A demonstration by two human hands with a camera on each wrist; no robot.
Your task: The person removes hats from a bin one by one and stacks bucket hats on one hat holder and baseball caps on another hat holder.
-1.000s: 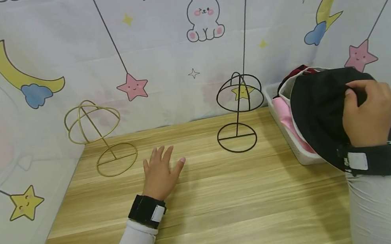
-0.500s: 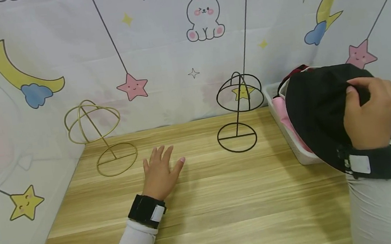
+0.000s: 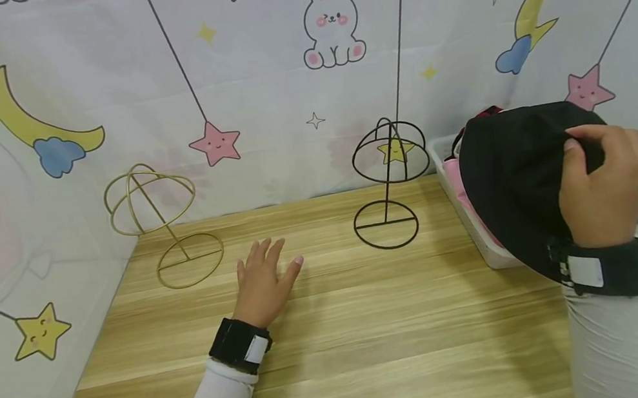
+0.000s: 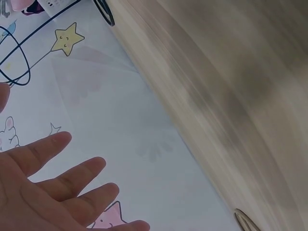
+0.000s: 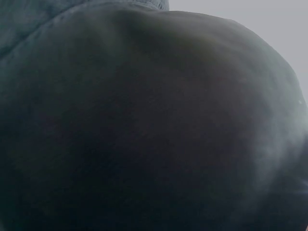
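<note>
My right hand point(image 3: 606, 188) pinches the crown of a black bucket hat point(image 3: 504, 186) between thumb and fingers. The hat's brim hangs over a white basket point(image 3: 473, 225) and hides much of its contents. Dark hat fabric point(image 5: 154, 120) fills nearly the whole right wrist view, where no fingers can be made out. On the left, my left hand point(image 3: 264, 286) is over the wooden table with its fingers spread, holding nothing. Its fingers point(image 4: 79, 178) also appear relaxed in the left wrist view.
A gold wire hat stand point(image 3: 165, 225) is at the back left of the table point(image 3: 355, 325). Nearer the basket stands a black wire hat stand point(image 3: 387, 201). Pink fabric point(image 3: 455, 178) shows at the basket's left side. A printed white curtain point(image 3: 264, 62) rises behind.
The black hat has shifted slightly up and left in my right hand's pinch, covering more of the white fabric in the basket. My left hand has hardly moved.
</note>
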